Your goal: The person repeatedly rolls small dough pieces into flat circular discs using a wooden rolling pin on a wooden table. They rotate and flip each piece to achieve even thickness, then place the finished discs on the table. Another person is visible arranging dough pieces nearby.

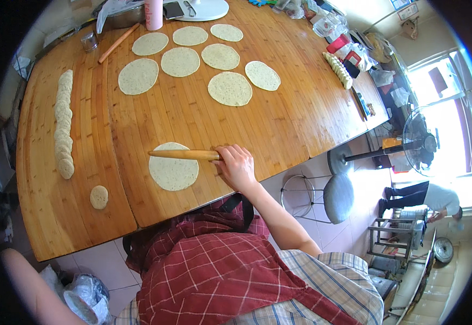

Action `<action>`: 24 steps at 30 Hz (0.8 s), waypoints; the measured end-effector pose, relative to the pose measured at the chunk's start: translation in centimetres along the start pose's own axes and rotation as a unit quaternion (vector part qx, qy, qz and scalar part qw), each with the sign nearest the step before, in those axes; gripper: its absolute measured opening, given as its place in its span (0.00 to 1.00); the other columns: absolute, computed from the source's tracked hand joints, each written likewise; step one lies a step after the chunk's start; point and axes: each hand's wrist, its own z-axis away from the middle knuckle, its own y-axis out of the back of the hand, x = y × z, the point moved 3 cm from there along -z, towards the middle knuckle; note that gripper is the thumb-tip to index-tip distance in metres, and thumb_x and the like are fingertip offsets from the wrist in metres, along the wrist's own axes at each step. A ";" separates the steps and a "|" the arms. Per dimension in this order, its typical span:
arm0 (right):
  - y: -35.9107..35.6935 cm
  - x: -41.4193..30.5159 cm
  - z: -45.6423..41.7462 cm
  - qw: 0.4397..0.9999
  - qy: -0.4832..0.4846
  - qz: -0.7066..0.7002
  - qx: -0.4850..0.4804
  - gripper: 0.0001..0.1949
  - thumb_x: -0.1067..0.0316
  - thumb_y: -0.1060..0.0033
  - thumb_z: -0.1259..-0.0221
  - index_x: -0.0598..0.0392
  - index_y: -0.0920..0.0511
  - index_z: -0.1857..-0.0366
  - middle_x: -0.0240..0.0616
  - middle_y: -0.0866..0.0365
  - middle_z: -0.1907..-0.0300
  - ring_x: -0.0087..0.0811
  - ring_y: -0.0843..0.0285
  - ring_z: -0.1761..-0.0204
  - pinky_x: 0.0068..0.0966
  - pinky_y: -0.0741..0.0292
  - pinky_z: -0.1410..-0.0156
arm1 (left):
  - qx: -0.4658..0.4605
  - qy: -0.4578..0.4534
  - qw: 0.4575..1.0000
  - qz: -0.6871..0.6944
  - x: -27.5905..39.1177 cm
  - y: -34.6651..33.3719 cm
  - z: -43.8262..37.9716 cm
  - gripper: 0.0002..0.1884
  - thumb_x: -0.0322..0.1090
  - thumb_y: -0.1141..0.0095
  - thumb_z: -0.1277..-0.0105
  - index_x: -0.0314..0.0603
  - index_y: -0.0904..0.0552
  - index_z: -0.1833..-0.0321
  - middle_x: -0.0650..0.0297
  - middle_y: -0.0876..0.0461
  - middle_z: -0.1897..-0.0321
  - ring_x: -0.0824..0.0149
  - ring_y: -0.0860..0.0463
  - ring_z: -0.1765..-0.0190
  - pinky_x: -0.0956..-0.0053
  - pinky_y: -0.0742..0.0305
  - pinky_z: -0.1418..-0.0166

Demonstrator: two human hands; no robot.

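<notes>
My right hand [236,165] grips one end of a tapered wooden rolling pin [179,154], which lies across the upper part of a flat round of speckled dough [174,174] near the table's front edge. My left hand is out of view; only the left forearm shows at the lower left. Left of the round, a small dough disc [99,197] lies alone on the wood. A long row of overlapping dough pieces [64,122] runs along the table's left side. Several flattened rounds [230,88] lie farther back on the table.
A second, thin rolling pin [119,43], a small metal-topped jar [89,42] and a pink bottle [153,15] stand or lie at the back. Another dough row [337,70] is at the right. Beyond the table are a round stool [338,198], a standing fan [420,142] and a person [441,199].
</notes>
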 end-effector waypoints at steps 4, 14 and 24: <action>-0.4 -0.6 -0.6 1.000 0.016 -0.020 0.005 0.17 0.65 0.27 0.49 0.54 0.20 0.55 0.36 0.18 0.63 0.39 0.20 0.59 0.36 0.26 0.56 | 0.002 0.001 1.000 -0.015 1.1 0.1 0.5 0.13 0.36 0.47 0.26 0.39 0.24 0.44 0.56 0.21 0.45 0.62 0.22 0.43 0.66 0.27 0.36; -0.7 -0.5 -0.7 1.000 0.010 -0.016 -0.004 0.16 0.64 0.28 0.47 0.53 0.19 0.55 0.36 0.18 0.63 0.38 0.20 0.58 0.36 0.26 0.55 | 0.008 0.005 1.000 -0.021 1.4 0.2 1.0 0.11 0.36 0.47 0.25 0.39 0.23 0.46 0.57 0.20 0.48 0.63 0.22 0.44 0.66 0.27 0.37; -0.7 -0.4 -1.4 1.000 0.017 -0.008 -0.003 0.16 0.63 0.28 0.46 0.54 0.19 0.54 0.36 0.17 0.62 0.38 0.19 0.58 0.35 0.26 0.55 | 0.016 0.007 0.999 -0.027 1.4 0.2 1.0 0.10 0.35 0.47 0.25 0.38 0.22 0.48 0.57 0.19 0.50 0.64 0.21 0.46 0.67 0.27 0.38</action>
